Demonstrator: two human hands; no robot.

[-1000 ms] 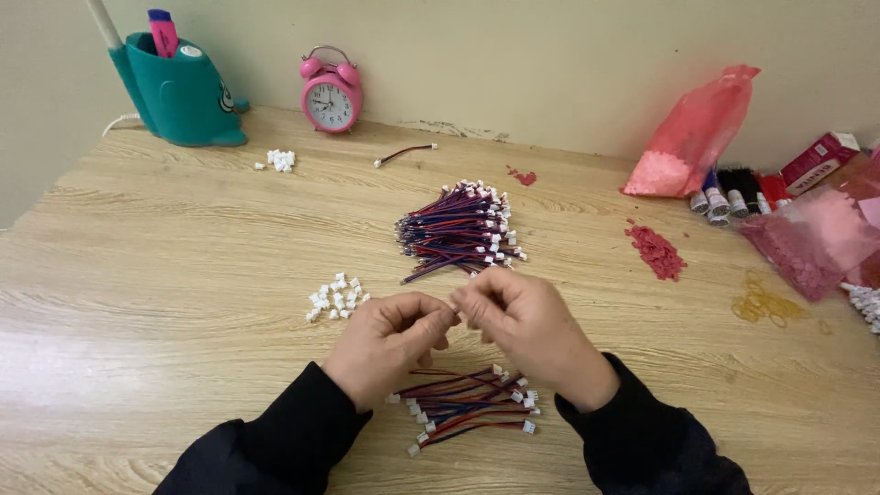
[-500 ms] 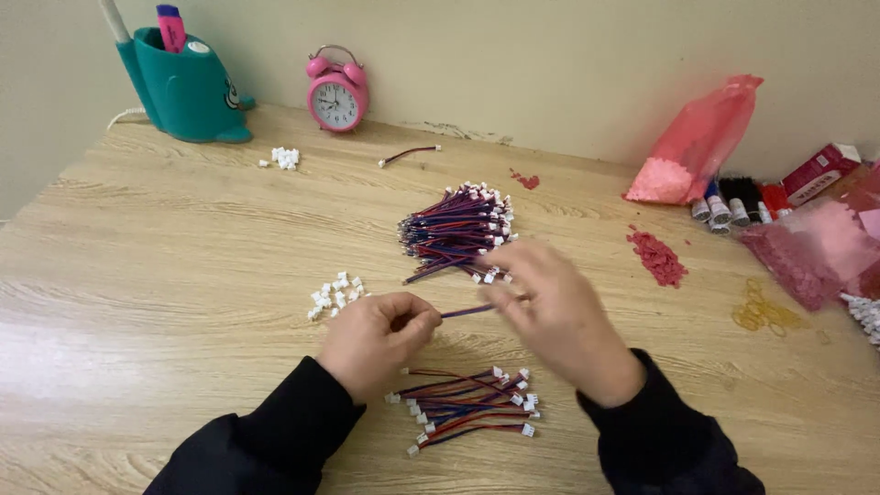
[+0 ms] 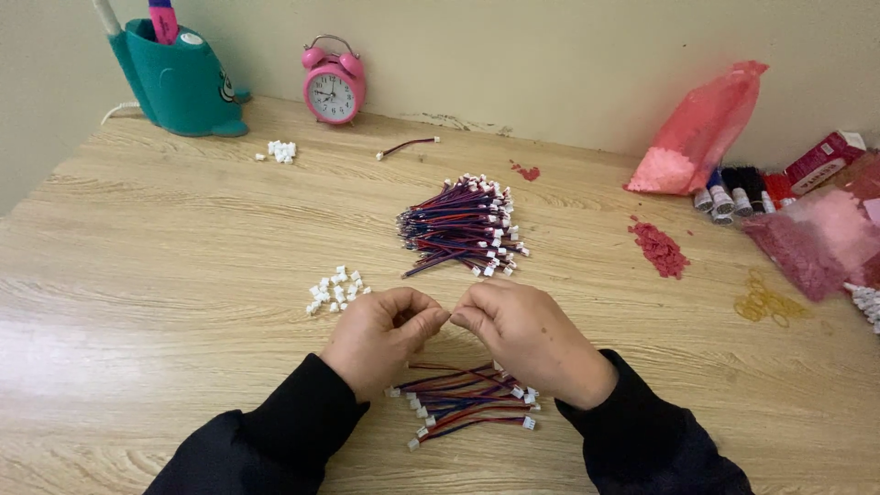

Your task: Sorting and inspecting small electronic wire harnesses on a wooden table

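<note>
Pale wood-grain bench point(image 3: 165, 266), smooth with a soft sheen; white plastic plugs point(image 3: 335, 291); glossy pink clock point(image 3: 334, 87); thin pink plastic bag point(image 3: 704, 133); matt black cloth sleeves point(image 3: 275, 435).

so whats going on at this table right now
A person in black sleeves has the left hand and right hand pinched together at the fingertips above a small pile of finished wire leads. Whatever they pinch is hidden. A bigger bundle of wire leads lies beyond, and loose white connectors sit left of the hands on the wooden table.
</note>
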